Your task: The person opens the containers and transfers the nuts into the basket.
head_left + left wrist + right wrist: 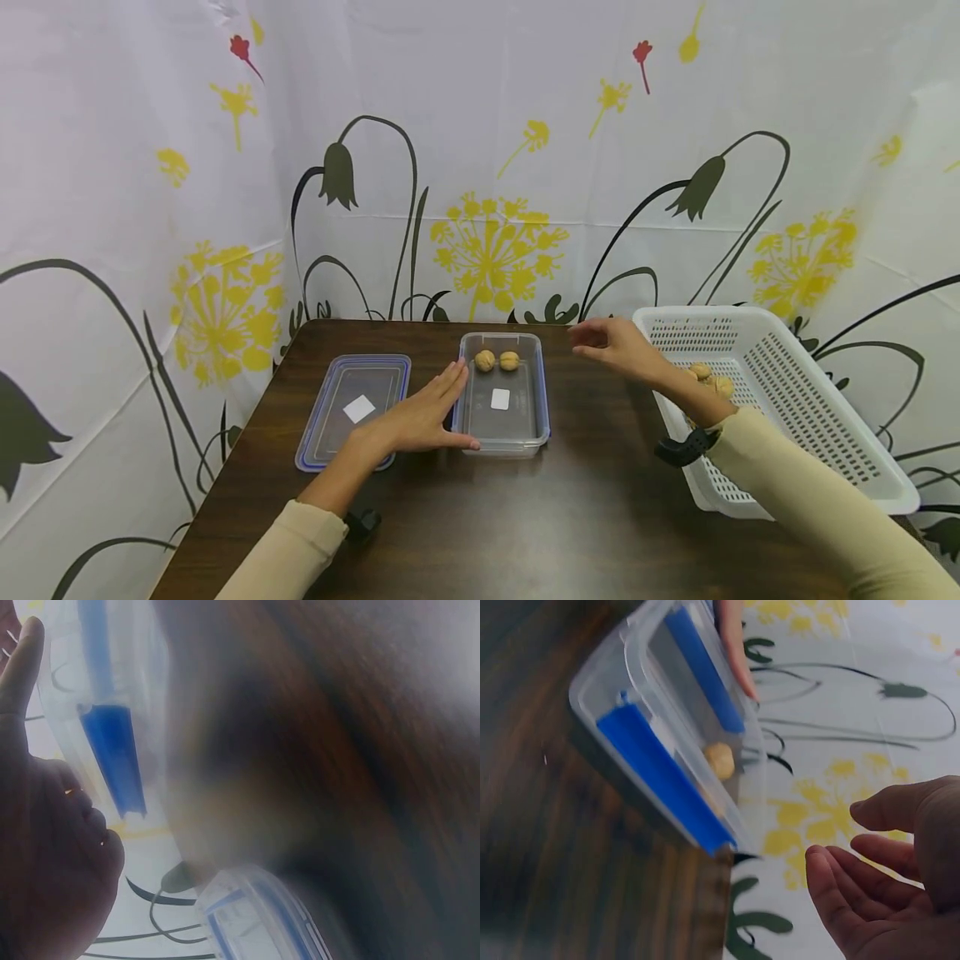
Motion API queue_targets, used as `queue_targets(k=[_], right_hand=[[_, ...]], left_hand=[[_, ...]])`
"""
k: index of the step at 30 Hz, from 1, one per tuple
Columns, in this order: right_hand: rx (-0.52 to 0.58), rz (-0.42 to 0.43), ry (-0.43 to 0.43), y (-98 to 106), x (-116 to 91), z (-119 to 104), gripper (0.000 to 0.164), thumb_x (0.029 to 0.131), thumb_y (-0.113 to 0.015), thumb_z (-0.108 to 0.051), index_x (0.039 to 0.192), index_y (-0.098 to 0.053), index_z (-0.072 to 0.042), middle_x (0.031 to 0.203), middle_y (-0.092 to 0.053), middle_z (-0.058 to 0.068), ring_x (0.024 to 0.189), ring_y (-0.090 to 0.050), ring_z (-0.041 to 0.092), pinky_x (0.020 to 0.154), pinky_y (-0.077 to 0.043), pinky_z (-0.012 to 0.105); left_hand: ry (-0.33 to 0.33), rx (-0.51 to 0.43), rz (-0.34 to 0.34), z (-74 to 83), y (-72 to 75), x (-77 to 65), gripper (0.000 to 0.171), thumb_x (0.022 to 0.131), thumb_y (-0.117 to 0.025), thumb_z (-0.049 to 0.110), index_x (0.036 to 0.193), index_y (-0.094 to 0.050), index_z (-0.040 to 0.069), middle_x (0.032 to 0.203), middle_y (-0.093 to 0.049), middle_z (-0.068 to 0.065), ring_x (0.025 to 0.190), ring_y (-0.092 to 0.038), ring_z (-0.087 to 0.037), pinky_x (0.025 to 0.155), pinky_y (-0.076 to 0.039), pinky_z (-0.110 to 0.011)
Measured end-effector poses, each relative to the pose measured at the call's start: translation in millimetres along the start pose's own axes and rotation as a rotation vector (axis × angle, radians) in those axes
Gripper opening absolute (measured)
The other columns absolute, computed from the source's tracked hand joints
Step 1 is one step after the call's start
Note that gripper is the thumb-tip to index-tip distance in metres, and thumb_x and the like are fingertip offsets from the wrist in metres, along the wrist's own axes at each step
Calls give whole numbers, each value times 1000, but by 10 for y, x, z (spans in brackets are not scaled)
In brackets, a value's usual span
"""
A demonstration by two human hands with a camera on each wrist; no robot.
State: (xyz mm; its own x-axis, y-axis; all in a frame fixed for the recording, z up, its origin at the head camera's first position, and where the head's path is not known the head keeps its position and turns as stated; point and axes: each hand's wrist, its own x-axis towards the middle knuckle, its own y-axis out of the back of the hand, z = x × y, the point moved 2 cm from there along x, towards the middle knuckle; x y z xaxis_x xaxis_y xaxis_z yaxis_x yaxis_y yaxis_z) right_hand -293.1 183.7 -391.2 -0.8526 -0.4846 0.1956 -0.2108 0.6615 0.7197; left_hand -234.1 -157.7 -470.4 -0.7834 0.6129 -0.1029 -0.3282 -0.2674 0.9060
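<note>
A clear plastic container (501,427) with blue side clips stands on the table, two walnuts (484,360) at its far end and a white label on its floor. Along its left side lies my left hand (420,414), fingers straight and thumb spread at the near corner. My right hand (615,344) hovers right of the container, its fingers loosely bent; in the right wrist view, nothing shows between thumb and fingertips. Under the right forearm, several walnuts (720,386) lie in a white basket (817,408), partly hidden by the arm.
Left of the container, a clear lid (330,417) with a blue rim and white label lies flat on the dark wooden table (480,533). Behind the table's far edge hangs a white flower-patterned curtain (480,150). The basket takes up the table's right side.
</note>
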Motion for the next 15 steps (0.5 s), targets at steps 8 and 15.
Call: queue_targets(k=[8, 15], right_hand=[[19, -17, -28, -312, 101, -173, 35, 96, -75, -5, 127, -70, 10, 116, -77, 22, 105, -77, 34, 91, -62, 47], [59, -41, -97, -563, 166, -297, 42, 98, -74, -10, 134, -65, 10, 127, -73, 25, 116, -73, 37, 96, -61, 46]], left_hand=[[6, 8, 6, -13, -15, 20, 124, 90, -72, 69, 169, -6, -1, 178, 5, -18, 164, -2, -34, 131, -14, -52], [3, 5, 7, -9, -8, 20, 123, 90, -72, 69, 169, -7, 0, 178, 6, -17, 164, -1, -35, 131, -14, -52]])
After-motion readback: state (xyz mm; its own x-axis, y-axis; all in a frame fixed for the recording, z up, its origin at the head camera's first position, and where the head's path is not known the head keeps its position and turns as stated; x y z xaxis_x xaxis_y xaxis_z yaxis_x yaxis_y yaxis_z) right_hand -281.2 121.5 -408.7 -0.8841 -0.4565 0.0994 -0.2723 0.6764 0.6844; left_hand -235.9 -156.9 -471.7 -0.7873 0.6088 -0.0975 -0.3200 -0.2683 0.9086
